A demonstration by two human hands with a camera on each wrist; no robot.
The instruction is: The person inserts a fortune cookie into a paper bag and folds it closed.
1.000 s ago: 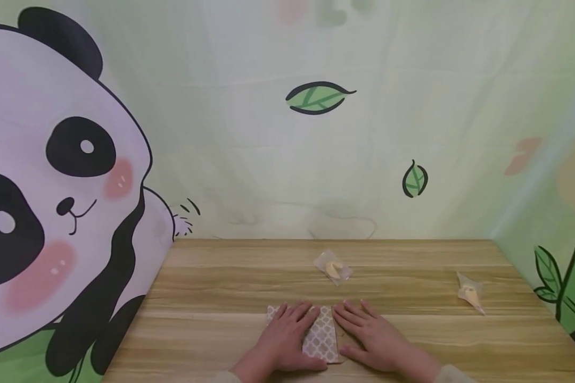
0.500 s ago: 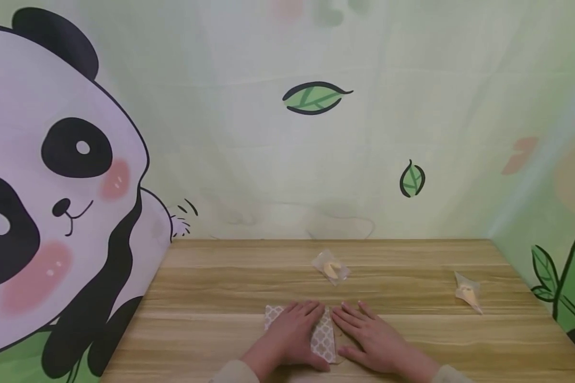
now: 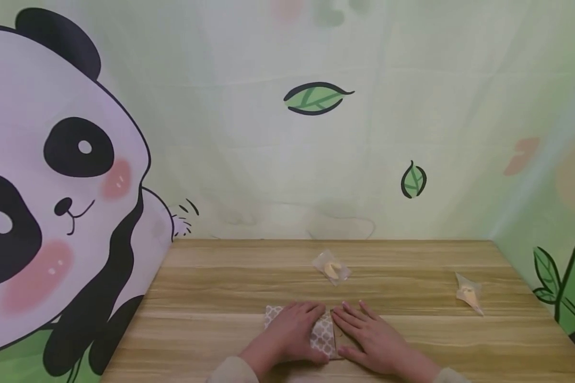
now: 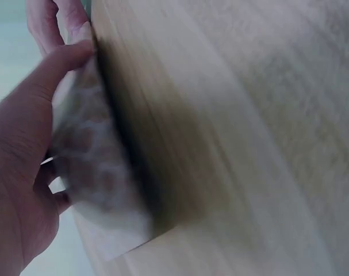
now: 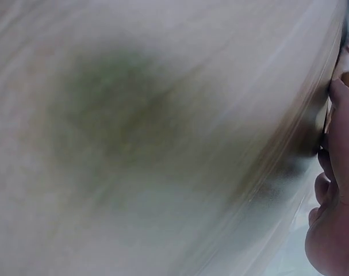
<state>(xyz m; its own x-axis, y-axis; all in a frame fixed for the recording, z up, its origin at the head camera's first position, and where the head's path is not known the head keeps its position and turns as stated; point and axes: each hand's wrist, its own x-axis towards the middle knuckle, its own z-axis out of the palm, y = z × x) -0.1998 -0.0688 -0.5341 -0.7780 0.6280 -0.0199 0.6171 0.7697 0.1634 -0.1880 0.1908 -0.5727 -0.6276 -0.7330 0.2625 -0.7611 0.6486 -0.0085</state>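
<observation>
A flat piece with a white-and-beige lattice pattern [image 3: 322, 334] lies on the table near the front. My left hand [image 3: 289, 332] spans it, fingers at its far edge and thumb at its near edge. The left wrist view shows the hand [image 4: 19, 149] gripping the patterned piece [image 4: 99, 167], blurred, with a dark gap or shadow beneath one side. Against its right side is a plain brown part [image 3: 346, 341]; whether the two are joined I cannot tell. My right hand [image 3: 376, 343] rests on that brown part with fingers extended; the right wrist view shows this hand [image 5: 342, 178] at the edge.
Farther back on the wooden table [image 3: 220, 276] lies a clear wrapper with a pale yellow item inside [image 3: 332, 270]. A similar wrapped item [image 3: 469, 294] is at the right. A printed cloth [image 3: 249, 159] with a panda and leaves hangs behind the table.
My left hand has shifted slightly right across the patterned piece, whose near edge now shows a little farther back. More of the brown part shows beside it. My right hand has barely moved.
</observation>
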